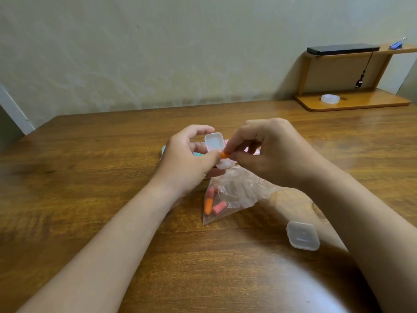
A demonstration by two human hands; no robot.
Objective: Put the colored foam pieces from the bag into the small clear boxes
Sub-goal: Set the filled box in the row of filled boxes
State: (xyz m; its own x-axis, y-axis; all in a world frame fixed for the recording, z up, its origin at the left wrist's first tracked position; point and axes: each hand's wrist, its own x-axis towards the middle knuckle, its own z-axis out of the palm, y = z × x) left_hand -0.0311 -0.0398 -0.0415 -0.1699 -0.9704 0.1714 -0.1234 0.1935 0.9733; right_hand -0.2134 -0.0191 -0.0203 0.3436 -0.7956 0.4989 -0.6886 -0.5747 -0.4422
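My left hand (189,159) grips a small clear box (214,143) with its lid standing open, above the middle of the wooden table (90,177). My right hand (266,152) pinches an orange foam piece (224,155) at the box's opening, touching my left thumb. A clear plastic bag (234,195) lies just below the hands, holding an orange foam piece (208,206) and pink foam pieces (218,208). Another small clear box (302,235), closed, lies on the table at the lower right by my right forearm.
More small boxes with teal (198,154) and pink contents lie behind my hands, mostly hidden. A wooden shelf (352,102) at the back right carries a black flat device (343,49) and a roll of clear tape (330,98). A wall runs along the table's far edge.
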